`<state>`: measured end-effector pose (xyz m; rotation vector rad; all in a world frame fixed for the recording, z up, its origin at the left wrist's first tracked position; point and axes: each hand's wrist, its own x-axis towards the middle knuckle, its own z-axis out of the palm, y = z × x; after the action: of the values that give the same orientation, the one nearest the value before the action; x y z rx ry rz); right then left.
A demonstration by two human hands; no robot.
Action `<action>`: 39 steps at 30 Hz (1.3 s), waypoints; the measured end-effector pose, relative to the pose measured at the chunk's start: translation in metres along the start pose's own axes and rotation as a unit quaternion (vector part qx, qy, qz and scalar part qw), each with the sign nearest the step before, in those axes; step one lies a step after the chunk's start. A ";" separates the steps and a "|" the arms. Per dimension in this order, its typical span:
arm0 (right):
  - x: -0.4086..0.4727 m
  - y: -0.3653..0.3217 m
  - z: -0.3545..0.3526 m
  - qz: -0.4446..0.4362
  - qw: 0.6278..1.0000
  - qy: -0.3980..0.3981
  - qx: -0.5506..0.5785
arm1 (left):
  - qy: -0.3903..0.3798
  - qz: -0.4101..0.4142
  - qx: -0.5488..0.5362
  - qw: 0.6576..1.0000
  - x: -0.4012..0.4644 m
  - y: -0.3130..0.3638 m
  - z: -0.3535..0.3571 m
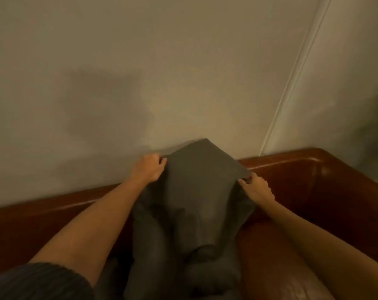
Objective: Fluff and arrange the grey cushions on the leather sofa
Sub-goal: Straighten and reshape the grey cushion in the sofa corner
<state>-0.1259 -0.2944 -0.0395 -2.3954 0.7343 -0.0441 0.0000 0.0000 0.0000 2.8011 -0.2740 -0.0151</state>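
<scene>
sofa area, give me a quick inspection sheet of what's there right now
surface: brown leather sofa, glossy, set in a wall corner
job's things: grey cushion held up on end, limp and creased
clutter: nothing seen
hands: left hand grips the cushion's upper left edge; right hand pinches its upper right edge
cables: thin pale strip running up the corner, cannot tell if cable
surroundings: plain beige wall

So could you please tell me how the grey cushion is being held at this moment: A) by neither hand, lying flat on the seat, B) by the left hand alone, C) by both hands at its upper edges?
C: the left hand and right hand each grip an upper edge of the grey cushion.
</scene>
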 end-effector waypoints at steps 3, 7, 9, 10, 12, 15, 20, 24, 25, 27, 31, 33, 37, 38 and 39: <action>-0.009 0.009 0.021 0.069 0.992 -0.008 0.101 | 0.006 -0.013 -0.003 1.000 0.001 -0.003 0.012; -0.018 0.017 0.045 0.156 0.953 0.001 0.261 | -0.001 -0.022 0.002 1.000 -0.001 -0.011 0.028; -0.019 0.019 0.055 0.183 0.928 -0.007 0.323 | -0.009 -0.029 0.004 1.000 0.000 -0.017 0.036; -0.019 0.021 0.062 0.190 0.914 -0.013 0.359 | -0.011 -0.030 0.004 0.999 0.001 -0.020 0.040; -0.020 0.023 0.073 0.193 0.893 -0.016 0.407 | -0.010 -0.034 -0.007 0.999 0.002 -0.027 0.045; -0.018 0.024 0.084 0.190 0.878 -0.005 0.439 | -0.022 -0.048 -0.029 0.998 0.001 -0.035 0.050; -0.015 0.037 0.087 0.242 0.834 -0.001 0.496 | -0.003 -0.081 -0.022 0.996 -0.009 -0.024 0.052; -0.009 0.047 0.077 0.243 0.840 -0.010 0.485 | 0.049 -0.099 -0.043 0.993 -0.013 -0.002 0.044; -0.006 0.050 0.074 0.235 0.842 -0.009 0.486 | 0.060 -0.109 -0.051 0.991 -0.015 0.002 0.043; 0.000 0.055 0.065 0.220 0.845 -0.003 0.487 | 0.073 -0.124 -0.063 0.988 -0.022 0.010 0.044; 0.011 0.073 0.042 0.198 0.856 0.000 0.477 | 0.083 -0.137 -0.081 0.984 -0.041 0.030 0.058; 0.015 0.088 0.029 0.188 0.859 -0.004 0.476 | 0.086 -0.127 -0.082 0.985 -0.049 0.044 0.066; 0.016 0.126 -0.001 0.160 0.872 -0.013 0.462 | 0.024 -0.140 -0.106 0.984 -0.048 0.065 0.071; 0.016 0.139 -0.008 0.155 0.876 -0.013 0.456 | -0.015 -0.154 -0.114 0.981 -0.045 0.070 0.074; 0.016 0.152 -0.017 0.151 0.879 -0.014 0.453 | -0.056 -0.157 -0.116 0.979 -0.044 0.076 0.078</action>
<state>-0.1913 -0.4102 -0.1157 -1.3734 0.8262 -0.1800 -0.0607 -0.0870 -0.0504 2.5838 0.1387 -0.2621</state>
